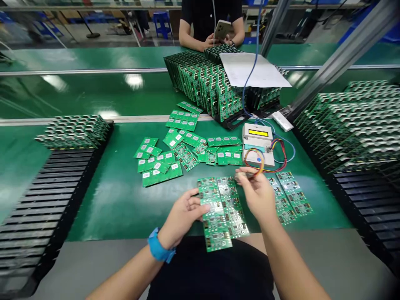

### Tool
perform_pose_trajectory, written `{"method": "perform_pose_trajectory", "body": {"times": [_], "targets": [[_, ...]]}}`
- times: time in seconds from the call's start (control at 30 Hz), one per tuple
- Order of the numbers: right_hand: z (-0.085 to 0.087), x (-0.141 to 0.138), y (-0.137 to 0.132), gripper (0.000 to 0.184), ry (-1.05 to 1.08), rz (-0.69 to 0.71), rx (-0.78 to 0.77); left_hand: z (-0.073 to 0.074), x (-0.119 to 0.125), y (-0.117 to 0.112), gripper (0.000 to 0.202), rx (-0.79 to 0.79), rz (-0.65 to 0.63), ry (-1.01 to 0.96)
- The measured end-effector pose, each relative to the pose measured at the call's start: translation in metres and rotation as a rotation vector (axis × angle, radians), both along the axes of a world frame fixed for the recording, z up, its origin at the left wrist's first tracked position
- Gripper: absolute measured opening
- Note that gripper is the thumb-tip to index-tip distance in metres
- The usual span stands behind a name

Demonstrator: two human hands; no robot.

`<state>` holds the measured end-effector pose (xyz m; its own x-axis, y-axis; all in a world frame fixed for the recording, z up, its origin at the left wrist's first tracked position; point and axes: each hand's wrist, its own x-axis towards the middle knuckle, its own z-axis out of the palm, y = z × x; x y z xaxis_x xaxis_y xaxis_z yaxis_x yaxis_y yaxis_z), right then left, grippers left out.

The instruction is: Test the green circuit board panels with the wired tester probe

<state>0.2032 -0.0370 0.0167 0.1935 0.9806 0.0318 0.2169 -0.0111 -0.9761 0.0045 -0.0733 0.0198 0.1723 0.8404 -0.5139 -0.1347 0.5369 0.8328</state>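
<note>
- Left hand (183, 216): thumb and fingers clamped on left edge of green board strip (215, 225); blue wristband (158, 248) on wrist.
- Strip's long axis near-to-far, far end toward tester box (258, 141), near end leaning slightly right and overhanging table (118, 200) edge above lap. Component side up.
- Second strip (236, 208) just beside it on the right, same heading; cannot tell whether joined or merely touching.
- Right hand (258, 196): fingertips pinched on small grey piece (243, 176) above far end of strips. Piece blurred, shape unclear.
- Coloured wire loop (254, 160) from tester down to right hand; join to grey piece hidden.
- Two more strips (290, 196) flat on table right of right hand, partly covered by it.
- Loose boards (175, 154) scattered beyond hands, white labels up, well over a dozen; overlaps block exact count.
- One tester, yellow display lit.
- Three loaded racks: left (75, 131), back (206, 83), right (353, 125), the last cut off by frame edge. Paper sheet (253, 71) on back rack.
- Black slotted tray (46, 200) at left, cut off at bottom.
- Another person's hands (215, 39) across table holding phone (222, 29).
</note>
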Motion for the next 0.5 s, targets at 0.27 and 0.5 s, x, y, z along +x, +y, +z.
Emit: {"method": "perform_pose_trajectory", "body": {"times": [0.27, 0.5], "targets": [[0.012, 0.033, -0.047, 0.044, 0.13, 0.081, -0.316, 0.0, 0.04, 0.002, 0.063, 0.322, -0.101, 0.269], [-0.024, 0.033, -0.058, 0.041, 0.341, 0.085, -0.288, 0.006, 0.035, -0.017, 0.067, 0.23, -0.027, 0.133]]}}
